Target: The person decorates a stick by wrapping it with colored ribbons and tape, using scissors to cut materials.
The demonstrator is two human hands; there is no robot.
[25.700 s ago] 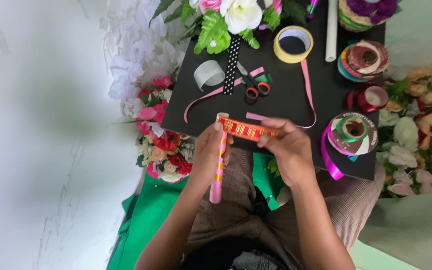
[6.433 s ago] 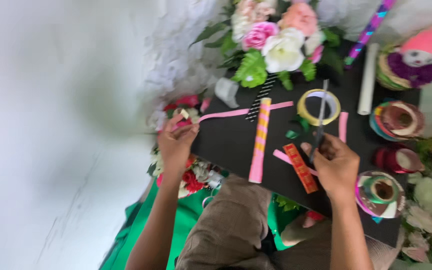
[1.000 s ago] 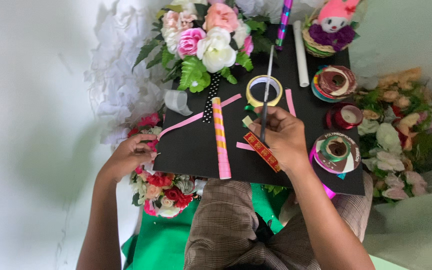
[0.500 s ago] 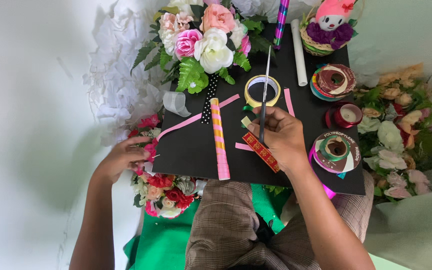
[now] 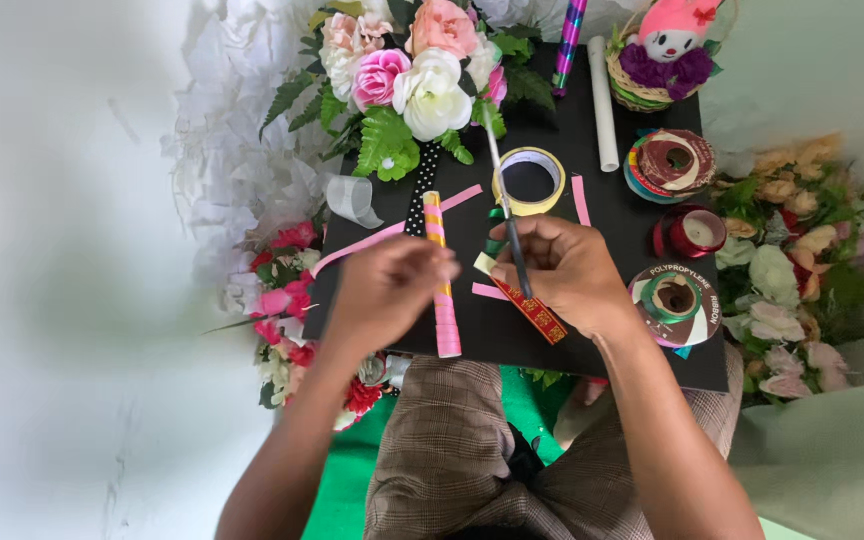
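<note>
Pinching scissors (image 5: 508,215) between right-hand fingers (image 5: 537,243).

Floor (image 5: 62,300): pale, whitish, faintly streaked, filling the left side.
Black board (image 5: 642,100): dark flat work surface at centre.
Green cloth (image 5: 352,470): bright, beneath the board's near edge.
Sage fabric (image 5: 832,460): muted green, lower right corner.
White tulle (image 5: 232,140): crumpled beside the board's left edge.
Light: soft, even daylight.
</note>
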